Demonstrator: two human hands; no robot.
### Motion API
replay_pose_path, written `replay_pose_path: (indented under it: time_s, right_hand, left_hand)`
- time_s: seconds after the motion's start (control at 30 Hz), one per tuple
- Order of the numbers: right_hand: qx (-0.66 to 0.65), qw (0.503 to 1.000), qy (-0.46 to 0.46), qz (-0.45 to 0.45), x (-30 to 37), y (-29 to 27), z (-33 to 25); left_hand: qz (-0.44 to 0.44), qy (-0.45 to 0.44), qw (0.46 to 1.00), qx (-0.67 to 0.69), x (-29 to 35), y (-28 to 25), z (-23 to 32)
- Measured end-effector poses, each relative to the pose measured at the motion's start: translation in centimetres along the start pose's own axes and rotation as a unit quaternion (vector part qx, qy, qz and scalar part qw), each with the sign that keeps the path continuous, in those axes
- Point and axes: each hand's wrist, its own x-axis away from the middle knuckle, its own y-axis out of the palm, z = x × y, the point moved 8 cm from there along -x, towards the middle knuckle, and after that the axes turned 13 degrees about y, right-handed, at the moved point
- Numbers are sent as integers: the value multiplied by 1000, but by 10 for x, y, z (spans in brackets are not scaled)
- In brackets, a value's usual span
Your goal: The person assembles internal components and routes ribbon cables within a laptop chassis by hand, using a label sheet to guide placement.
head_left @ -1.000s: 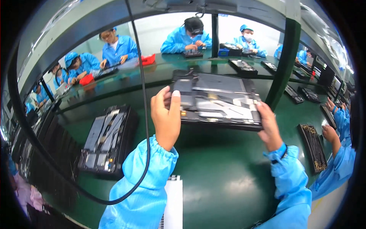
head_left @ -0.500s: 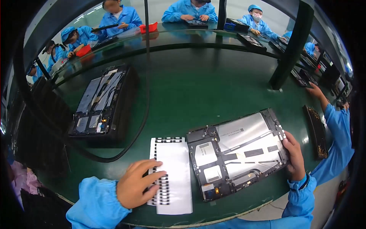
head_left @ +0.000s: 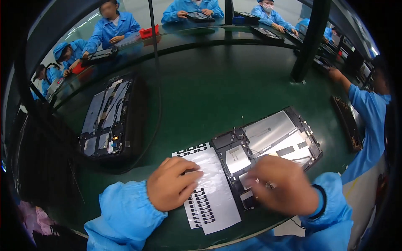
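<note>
My left hand (head_left: 172, 184) rests on white sheets of small black stickers (head_left: 222, 205), fingers slightly apart and nothing gripped. Right beside the sheets lies an opened tablet-like device (head_left: 268, 136), its silver battery, boards and cables exposed in a black frame. My right hand (head_left: 287, 186) hovers over the lower part of this device, its fingers bent and smeared by motion. Whether it holds anything small does not show. The hand hides part of the device's lower parts.
On the left, a second opened device (head_left: 106, 117) tops a dark stack. A black cable (head_left: 158, 92) hangs in front of the green table (head_left: 209, 83). A long black tray (head_left: 346, 123) lies at right, near a co-worker's blue sleeve (head_left: 370, 121). A dark post (head_left: 310, 46) rises behind.
My right hand has let go of the device's right edge and moved left over its lower part. My left hand stays on the sticker sheets, which now look more tilted. The view has shifted slightly.
</note>
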Motion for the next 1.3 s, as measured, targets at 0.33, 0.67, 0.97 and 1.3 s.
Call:
replay_pose_path:
  time_s: [0.33, 0.67, 0.97, 1.3]
  right_hand:
    - [162, 981, -108, -26, -17, 85, -50]
    - [73, 987, -125, 65, -9, 85, -57]
    - [-210, 975, 67, 11, 51, -12, 27]
    - [-204, 965, 158, 43, 61, -41, 84]
  left_hand:
    - [51, -9, 999, -4, 7, -3, 0]
    - [24, -26, 999, -39, 4, -1, 1]
    - [-30, 15, 997, -73, -3, -1, 22]
    - [-41, 326, 944, -23, -69, 39, 106]
